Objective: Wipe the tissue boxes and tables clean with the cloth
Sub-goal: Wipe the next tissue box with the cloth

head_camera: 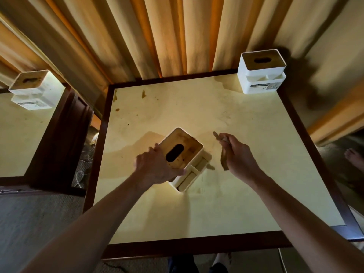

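A white tissue box (184, 146) with a stained wooden lid stands near the middle of a pale square table (246, 194). My left hand (157, 166) grips the box at its near left corner, fingers curled over the lid edge. To the right of the box, my right hand (239, 156) holds a brownish cloth (223, 160) just above the tabletop, apart from the box. A second tissue box (262, 72) stands at the table's far right corner. A third tissue box (31, 89) sits on another table (17, 138) at the left.
Brown stains (143, 94) mark the far left part of the tabletop. A dark wooden rim (197, 247) frames the table. Curtains (157, 36) hang right behind it. White cables (82, 166) lie on the floor between the tables. A person's bare foot (354, 160) shows at right.
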{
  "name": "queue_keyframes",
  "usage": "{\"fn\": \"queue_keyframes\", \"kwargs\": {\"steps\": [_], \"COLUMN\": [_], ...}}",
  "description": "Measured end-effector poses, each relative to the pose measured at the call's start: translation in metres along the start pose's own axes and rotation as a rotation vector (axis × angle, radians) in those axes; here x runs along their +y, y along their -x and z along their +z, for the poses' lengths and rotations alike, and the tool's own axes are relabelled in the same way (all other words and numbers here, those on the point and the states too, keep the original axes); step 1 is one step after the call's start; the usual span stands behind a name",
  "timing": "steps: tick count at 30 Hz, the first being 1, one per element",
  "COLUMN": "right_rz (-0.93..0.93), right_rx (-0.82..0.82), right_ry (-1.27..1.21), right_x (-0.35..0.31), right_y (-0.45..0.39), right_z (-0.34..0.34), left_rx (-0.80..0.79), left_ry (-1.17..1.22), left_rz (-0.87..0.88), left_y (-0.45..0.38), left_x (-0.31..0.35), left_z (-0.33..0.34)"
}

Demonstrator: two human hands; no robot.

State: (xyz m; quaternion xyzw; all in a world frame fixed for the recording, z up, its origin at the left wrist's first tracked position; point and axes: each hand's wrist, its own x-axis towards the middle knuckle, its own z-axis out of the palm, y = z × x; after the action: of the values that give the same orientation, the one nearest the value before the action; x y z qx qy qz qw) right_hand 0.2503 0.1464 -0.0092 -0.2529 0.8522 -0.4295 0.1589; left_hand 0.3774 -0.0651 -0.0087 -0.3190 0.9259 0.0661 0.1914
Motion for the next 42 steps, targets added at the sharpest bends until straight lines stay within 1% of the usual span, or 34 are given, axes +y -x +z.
{"fn": "queue_keyframes", "kwargs": {"steps": [3, 7, 12, 16, 18, 20, 22, 24, 25, 27, 29, 31, 33, 36, 39, 42], "right_rz": [-0.012, -0.021, -0.040, -0.033, -0.036, -0.040, -0.053, -0.104, -0.123, -0.153, -0.196, -0.250, -0.264, -0.195, -0.173, -0.220], "right_rx": [0.019, -0.013, -0.043, -0.047, -0.059, -0.068, -0.063, -0.033, -0.010, 0.022, -0.015, -0.116, -0.255, -0.457, -0.491, -0.514], "right_ry": [0.032, 0.061, 0.068, 0.083, 0.081, 0.086, 0.079, 0.052, 0.029, -0.002, 0.021, 0.095, 0.199, 0.280, 0.284, 0.306], "right_x": [0.000, 0.000, -0.006, -0.008, -0.009, -0.014, -0.019, -0.028, -0.031, -0.039, -0.047, -0.046, -0.037, -0.030, -0.026, -0.024], "right_y": [-0.004, -0.007, -0.007, -0.008, -0.009, -0.010, -0.012, -0.012, -0.013, -0.015, -0.017, -0.018, -0.022, -0.026, -0.033, -0.034], "right_z": [0.001, 0.012, 0.023, 0.028, 0.029, 0.029, 0.030, 0.032, 0.034, 0.041, 0.050, 0.060, 0.073, 0.079, 0.079, 0.078], "left_rx": [0.005, -0.024, -0.079, -0.156, -0.171, -0.166, -0.134, -0.147, -0.185, -0.268, -0.289, -0.289, -0.310, -0.355, -0.363, -0.359], "left_ry": [0.046, 0.133, 0.210, 0.156, 0.109, 0.105, 0.182, 0.264, 0.233, 0.070, -0.056, -0.134, -0.176, -0.210, -0.201, -0.197], "left_rz": [-0.162, -0.297, -0.392, -0.394, -0.357, -0.282, -0.117, 0.105, 0.197, 0.322, 0.407, 0.458, 0.465, 0.469, 0.470, 0.460], "left_y": [0.007, 0.020, 0.031, 0.033, 0.032, 0.028, 0.017, 0.006, 0.003, -0.004, -0.011, -0.022, -0.030, -0.036, -0.037, -0.037], "left_x": [0.009, 0.027, 0.045, 0.052, 0.049, 0.037, 0.014, -0.011, -0.020, -0.033, -0.038, -0.039, -0.038, -0.036, -0.036, -0.036], "left_z": [0.005, 0.003, 0.007, 0.003, 0.002, 0.001, 0.002, -0.002, -0.007, -0.013, -0.018, -0.021, -0.024, -0.024, -0.024, -0.025]}}
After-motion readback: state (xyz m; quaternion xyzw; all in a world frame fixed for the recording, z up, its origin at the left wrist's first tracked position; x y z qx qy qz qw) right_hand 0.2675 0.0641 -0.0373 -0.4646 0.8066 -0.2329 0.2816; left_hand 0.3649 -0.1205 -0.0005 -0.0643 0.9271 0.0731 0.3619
